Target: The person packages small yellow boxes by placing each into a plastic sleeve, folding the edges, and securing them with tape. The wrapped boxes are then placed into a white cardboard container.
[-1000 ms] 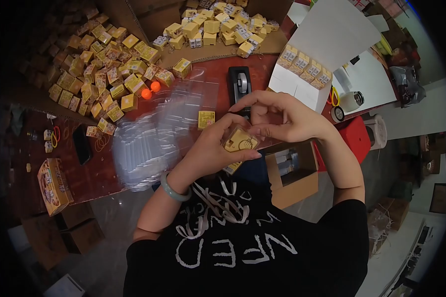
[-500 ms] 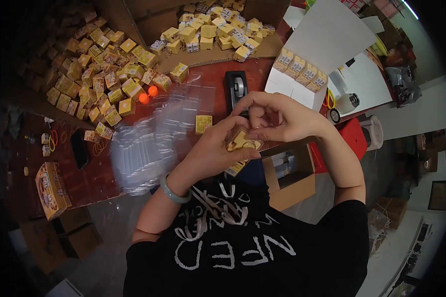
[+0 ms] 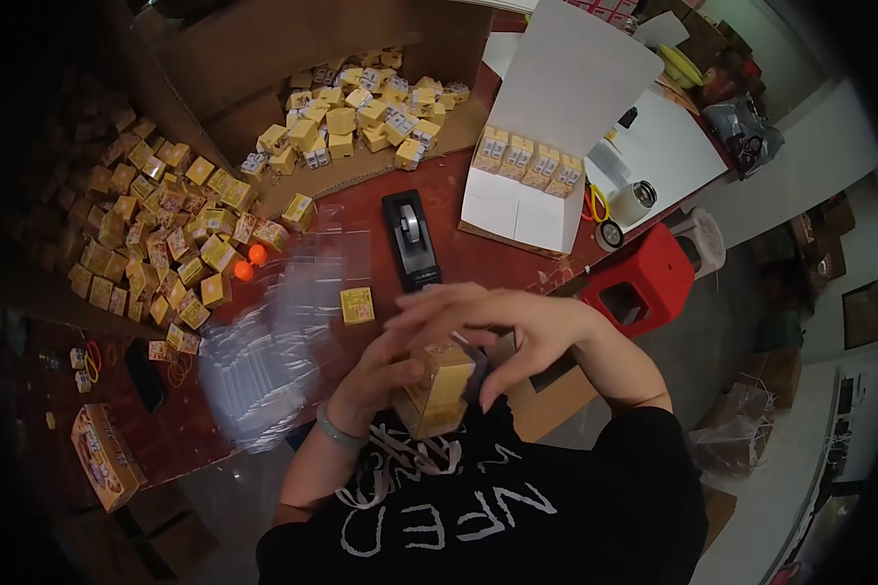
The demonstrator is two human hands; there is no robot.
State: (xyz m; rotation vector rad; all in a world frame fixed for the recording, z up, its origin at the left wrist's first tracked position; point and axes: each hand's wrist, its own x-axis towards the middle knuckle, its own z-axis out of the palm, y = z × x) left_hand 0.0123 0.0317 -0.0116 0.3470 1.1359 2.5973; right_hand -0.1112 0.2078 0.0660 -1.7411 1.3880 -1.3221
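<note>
A small yellow box point(image 3: 437, 392) in a clear plastic sleeve is in my left hand point(image 3: 371, 378), held close to the black shirt. The fingers of that hand wrap round its left side. My right hand point(image 3: 532, 333) arches over the box, thumb apart and fingers stretched toward the left; whether its fingertips touch the box is hidden. Beyond the hands lies a single flat-lying yellow box point(image 3: 357, 306). A black tape dispenser point(image 3: 412, 242) stands farther back. Left of my left hand, clear plastic sleeves point(image 3: 263, 375) are spread in a stack.
Loose yellow boxes point(image 3: 166, 234) heap up at the left. A cardboard carton point(image 3: 337, 177) holds yellow and white cubes point(image 3: 361, 112). An open white box point(image 3: 522, 219) contains a row of packed pieces. Nearby are a red container point(image 3: 644, 278), a flask point(image 3: 637, 200) and a phone point(image 3: 143, 375).
The box has come down toward the shirt and turned, now showing its clear sleeve. My right hand has gone from a pinch to stretched fingers. The camera view has shifted.
</note>
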